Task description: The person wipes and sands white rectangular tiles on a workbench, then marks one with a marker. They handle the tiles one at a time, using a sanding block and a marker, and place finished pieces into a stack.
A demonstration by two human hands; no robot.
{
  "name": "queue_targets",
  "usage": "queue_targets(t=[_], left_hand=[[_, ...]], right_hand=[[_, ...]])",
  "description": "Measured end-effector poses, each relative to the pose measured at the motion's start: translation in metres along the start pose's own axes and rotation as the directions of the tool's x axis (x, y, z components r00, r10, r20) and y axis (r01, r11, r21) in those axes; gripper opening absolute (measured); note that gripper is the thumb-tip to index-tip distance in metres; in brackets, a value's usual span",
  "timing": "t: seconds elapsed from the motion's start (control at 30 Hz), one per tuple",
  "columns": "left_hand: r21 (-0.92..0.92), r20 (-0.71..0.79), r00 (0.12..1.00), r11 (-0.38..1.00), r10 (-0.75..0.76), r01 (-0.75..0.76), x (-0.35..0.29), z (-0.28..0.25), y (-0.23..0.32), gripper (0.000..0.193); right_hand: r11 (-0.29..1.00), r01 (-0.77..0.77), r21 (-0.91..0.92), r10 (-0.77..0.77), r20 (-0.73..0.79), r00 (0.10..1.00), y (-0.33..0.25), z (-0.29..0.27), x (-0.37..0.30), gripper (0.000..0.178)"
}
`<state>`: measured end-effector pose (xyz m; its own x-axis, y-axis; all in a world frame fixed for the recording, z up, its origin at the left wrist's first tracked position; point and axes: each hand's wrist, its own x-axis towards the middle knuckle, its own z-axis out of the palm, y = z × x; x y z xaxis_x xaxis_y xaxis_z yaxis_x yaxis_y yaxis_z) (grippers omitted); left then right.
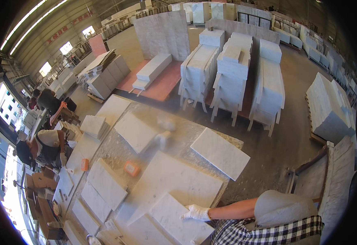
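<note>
My right hand (196,212), in a white glove, reaches in from the right. It lies on the top of a pale stone slab (168,210), near that slab's right edge. The fingers look stretched out over the stone. Beneath this slab lies a larger pale slab (178,173), and another slab (148,230) lies at its lower left. A whitish rounded shape (92,240), cut off by the lower edge, may be my left glove; no fingers can be made out there. Blurred white shapes (163,138) hover over the far part of the table, too smeared to identify.
Several slabs (106,183) lie on the dusty worktable (178,118), with an orange box-like device (132,168) among them. One slab (220,153) overhangs its far right edge. Stacked stone (233,61) stands beyond. At the left, a gloved co-worker (48,145) bends over a bench.
</note>
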<state>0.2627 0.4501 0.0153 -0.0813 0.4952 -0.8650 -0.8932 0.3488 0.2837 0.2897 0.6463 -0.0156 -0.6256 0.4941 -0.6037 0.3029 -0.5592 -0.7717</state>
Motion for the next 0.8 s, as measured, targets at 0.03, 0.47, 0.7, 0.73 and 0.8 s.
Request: queue_targets(t=[0.03,0.47,0.7,0.73,0.8], left_hand=[[-0.002,-0.006,1.000,1.000,0.003,-0.003,-0.002,0.003,-0.002,0.070],[-0.024,0.024,0.999,0.999,0.030,-0.029,0.005,0.021,-0.003,0.082],[0.219,0.053,0.991,0.967,0.119,-0.128,0.016,0.035,0.008,0.068],[0.211,0.052,0.992,0.970,0.115,-0.124,0.016,0.037,0.009,0.068],[0.280,0.026,0.993,0.953,0.116,-0.119,0.015,0.041,0.013,0.065]], right_hand=[[1.000,0.016,-0.004,-0.016,-0.016,1.000,-0.002,-0.010,0.001,0.066],[0.958,0.209,-0.199,-0.257,-0.257,0.932,-0.085,-0.290,-0.027,0.044],[0.920,0.087,-0.382,-0.208,-0.289,0.935,-0.111,-0.333,-0.025,0.044],[0.882,0.019,-0.470,-0.182,-0.303,0.936,-0.121,-0.332,-0.027,0.047],[0.447,-0.233,-0.864,-0.183,-0.342,0.922,-0.146,-0.328,-0.032,0.061]])
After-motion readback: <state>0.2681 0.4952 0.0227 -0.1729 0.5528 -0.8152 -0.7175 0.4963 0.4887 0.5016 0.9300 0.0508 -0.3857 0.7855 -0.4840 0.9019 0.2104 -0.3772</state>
